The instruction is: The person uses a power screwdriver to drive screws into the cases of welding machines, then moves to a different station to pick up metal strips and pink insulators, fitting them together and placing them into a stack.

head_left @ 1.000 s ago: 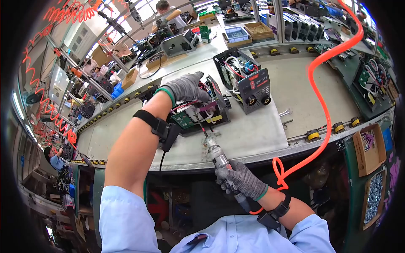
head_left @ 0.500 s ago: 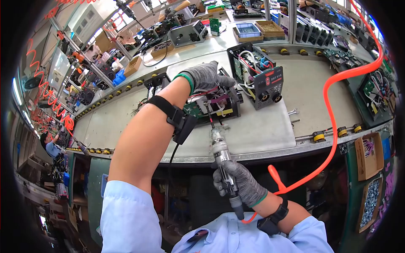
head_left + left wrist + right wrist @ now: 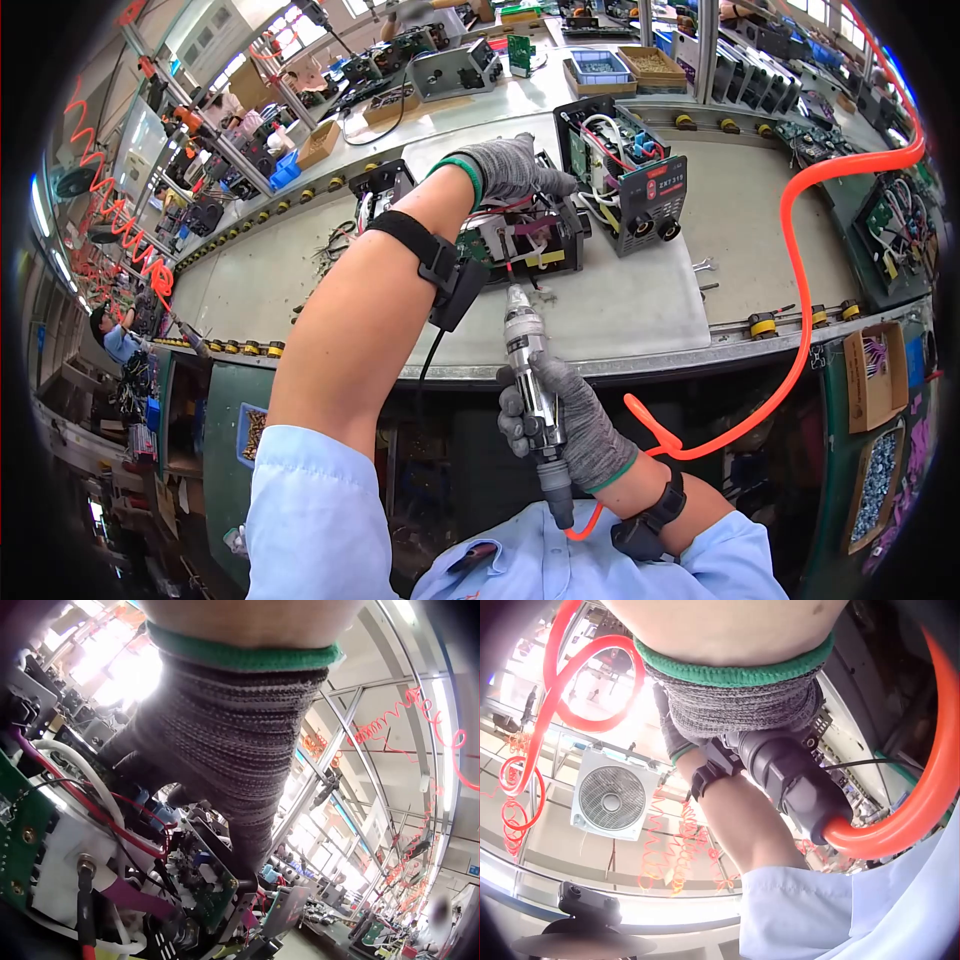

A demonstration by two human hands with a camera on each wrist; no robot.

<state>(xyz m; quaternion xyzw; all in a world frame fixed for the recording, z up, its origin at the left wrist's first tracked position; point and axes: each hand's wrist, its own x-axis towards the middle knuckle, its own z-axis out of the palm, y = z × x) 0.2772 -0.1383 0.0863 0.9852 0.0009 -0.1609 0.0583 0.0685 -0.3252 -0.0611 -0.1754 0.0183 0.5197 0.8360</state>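
Note:
My gloved left hand point(image 3: 505, 170) grips the top of an opened welding machine point(image 3: 548, 258), its fingers spread over the upper edge. In the left wrist view, wires, a green circuit board point(image 3: 206, 881) and a bolt point(image 3: 87, 864) show below that hand. My gloved right hand point(image 3: 585, 425) is wrapped round a silver air screwdriver point(image 3: 528, 345), which points away from me at the machine. The driver's dark bit point(image 3: 86, 907) meets the bolt. From the driver's rear end point(image 3: 799, 791) an orange air hose point(image 3: 885, 832) runs off.
A second machine point(image 3: 650, 205) marked ZX7 315 stands to the right, near a wrench point(image 3: 706, 265). Another dark unit point(image 3: 385, 180) sits behind my left forearm. The orange hose loops across the right side. Boxes of small parts point(image 3: 880, 490) lie at the far right.
The head view has shifted, so the bench sits further right in it. My right hand has swung the screwdriver to a straighter angle toward the machine. My left hand keeps its hold.

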